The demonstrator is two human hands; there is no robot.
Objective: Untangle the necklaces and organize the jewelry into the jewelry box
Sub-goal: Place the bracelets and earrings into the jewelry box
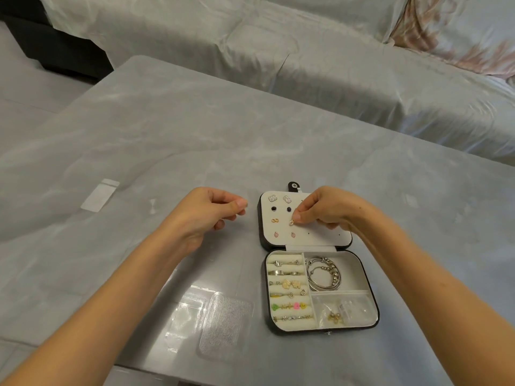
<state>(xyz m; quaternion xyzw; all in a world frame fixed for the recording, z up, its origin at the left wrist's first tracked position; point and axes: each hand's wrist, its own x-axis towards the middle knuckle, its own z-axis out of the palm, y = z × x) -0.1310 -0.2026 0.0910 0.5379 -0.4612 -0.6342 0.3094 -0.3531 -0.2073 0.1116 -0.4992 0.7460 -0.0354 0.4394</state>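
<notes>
Right hand (326,210) pinches a tiny gold earring (291,222) at the padded white lid panel (320,235) of the jewelry box (374,302), which sits toward the desk's (195,135) near edge. I'd line the thin post up with its hole and push straight, gently, since that foam looks soft. Left hand (211,213) is curled, thumb on fingers; can't tell if it's holding anything.

Plastic bags (223,327) lie left of jewelry box (352,270).
</notes>
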